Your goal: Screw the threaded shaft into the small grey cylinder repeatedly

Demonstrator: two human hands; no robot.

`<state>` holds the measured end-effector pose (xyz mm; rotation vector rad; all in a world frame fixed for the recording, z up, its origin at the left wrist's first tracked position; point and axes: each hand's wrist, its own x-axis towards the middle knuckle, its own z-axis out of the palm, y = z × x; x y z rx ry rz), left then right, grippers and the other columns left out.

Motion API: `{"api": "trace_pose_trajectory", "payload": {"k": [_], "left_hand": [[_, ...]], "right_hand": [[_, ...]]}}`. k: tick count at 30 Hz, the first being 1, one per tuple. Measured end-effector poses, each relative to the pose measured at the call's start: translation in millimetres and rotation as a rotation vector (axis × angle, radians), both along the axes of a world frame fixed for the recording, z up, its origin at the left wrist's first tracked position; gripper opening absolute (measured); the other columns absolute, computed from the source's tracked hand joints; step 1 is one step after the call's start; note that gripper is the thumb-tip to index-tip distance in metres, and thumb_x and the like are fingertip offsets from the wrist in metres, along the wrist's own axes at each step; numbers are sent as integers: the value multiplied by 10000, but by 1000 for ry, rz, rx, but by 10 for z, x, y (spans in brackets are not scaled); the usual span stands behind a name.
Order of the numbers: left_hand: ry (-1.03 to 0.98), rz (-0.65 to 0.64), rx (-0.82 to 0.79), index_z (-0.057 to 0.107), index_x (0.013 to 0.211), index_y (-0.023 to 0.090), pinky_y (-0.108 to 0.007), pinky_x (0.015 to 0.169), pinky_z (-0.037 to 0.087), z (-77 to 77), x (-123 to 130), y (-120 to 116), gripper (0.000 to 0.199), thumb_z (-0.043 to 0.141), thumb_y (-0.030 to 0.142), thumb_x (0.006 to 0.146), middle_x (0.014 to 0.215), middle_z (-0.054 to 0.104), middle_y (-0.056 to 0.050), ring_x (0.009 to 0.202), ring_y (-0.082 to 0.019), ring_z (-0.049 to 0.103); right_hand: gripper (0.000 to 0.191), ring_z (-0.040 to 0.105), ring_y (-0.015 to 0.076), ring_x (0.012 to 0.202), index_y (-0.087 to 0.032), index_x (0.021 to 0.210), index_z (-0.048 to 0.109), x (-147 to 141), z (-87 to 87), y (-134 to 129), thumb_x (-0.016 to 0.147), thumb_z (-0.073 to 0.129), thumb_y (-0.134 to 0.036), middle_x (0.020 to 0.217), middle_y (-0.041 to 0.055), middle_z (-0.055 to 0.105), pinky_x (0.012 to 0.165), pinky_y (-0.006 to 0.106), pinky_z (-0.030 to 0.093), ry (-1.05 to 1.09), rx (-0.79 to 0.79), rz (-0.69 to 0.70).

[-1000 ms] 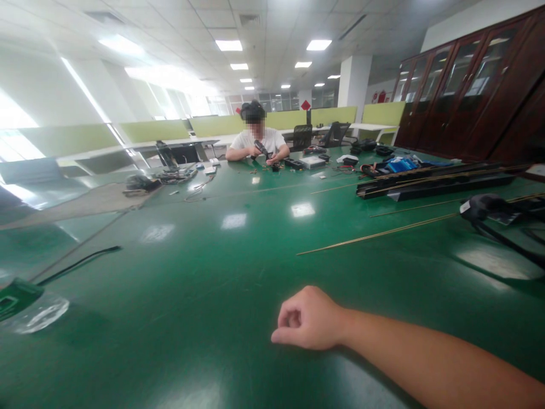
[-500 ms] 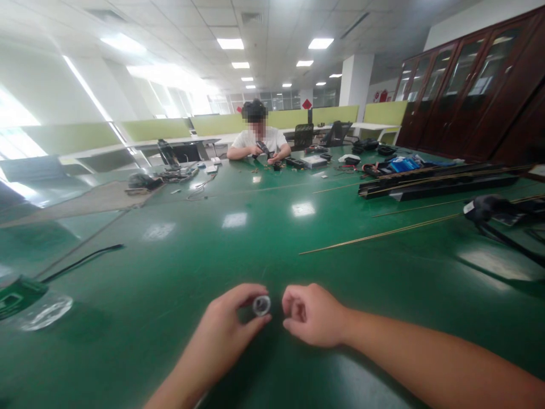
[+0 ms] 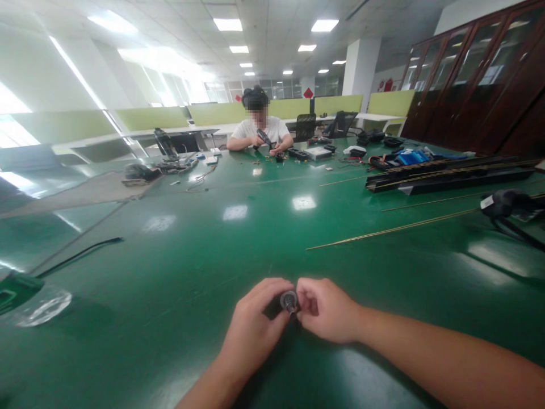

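Observation:
My left hand (image 3: pixel 260 318) is closed, pinching a small round grey piece (image 3: pixel 288 301) between thumb and fingers. The piece has a pale rim and a darker, ringed middle, and its exact kind does not show. My right hand (image 3: pixel 326 309) meets it from the right, fingers curled and fingertips at the rim. A thin dark bit shows between the two hands at the lower edge of the piece. Whatever the right fingertips may be pinching is too small to make out. Both hands are held above the green table (image 3: pixel 191 272).
Thin brass-coloured rods (image 3: pixel 392 229) reach in from the right, near black rails (image 3: pixel 451 179) and a black strapped device (image 3: pixel 506 204). At left lie a clear bottle with a green label (image 3: pixel 40 301) and a black cable (image 3: pixel 80 255). Across the table a person (image 3: pixel 259 128) holds a power drill.
My left hand has moved right with the round piece, closing the gap to my right hand. The right fingertips now touch its edge. The view has tilted slightly downward.

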<state>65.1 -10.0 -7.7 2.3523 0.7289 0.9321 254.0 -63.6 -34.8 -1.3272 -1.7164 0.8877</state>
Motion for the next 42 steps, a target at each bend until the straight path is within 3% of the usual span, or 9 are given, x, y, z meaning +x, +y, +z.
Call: {"api": "trace_pose_trajectory", "payload": {"k": [10, 20, 29, 38, 42], "left_hand": [[62, 77, -100, 652, 1204, 301, -283, 957, 553, -73, -47, 34, 393, 720, 222, 825, 1144, 729, 19, 1036, -170, 698], [70, 90, -227, 712, 1025, 267, -285, 876, 519, -24, -14, 17, 286, 810, 275, 756, 1018, 740, 21, 947, -183, 683], [49, 85, -354, 661, 888, 225, -242, 757, 457, 38, 43, -24, 241, 817, 179, 710, 884, 685, 44, 832, -142, 621], [30, 48, -495, 621, 931, 214, -248, 824, 474, 45, 44, -34, 205, 766, 268, 796, 931, 709, 30, 906, -154, 663], [17, 64, -472, 633, 953, 223, -258, 847, 486, 45, 55, -18, 189, 741, 304, 822, 953, 706, 25, 932, -161, 664]], "right_hand": [[150, 518, 104, 553, -196, 717, 512, 27, 26, -3, 710, 616, -87, 627, -57, 577, 529, 205, 355, -59, 5, -4], [142, 514, 103, 565, -188, 692, 531, 26, 34, 3, 692, 625, -83, 627, -55, 574, 534, 207, 343, -76, 38, -13], [152, 517, 103, 555, -193, 716, 523, 26, 28, -9, 699, 622, -79, 632, -55, 579, 523, 208, 358, -13, 4, 11], [162, 511, 104, 550, -205, 765, 515, 13, -32, -6, 729, 590, -66, 625, -58, 565, 508, 203, 361, 48, -24, 24], [153, 509, 100, 537, -205, 790, 520, 8, -36, -8, 748, 580, -71, 624, -58, 567, 499, 199, 355, 65, -28, 31]]}}
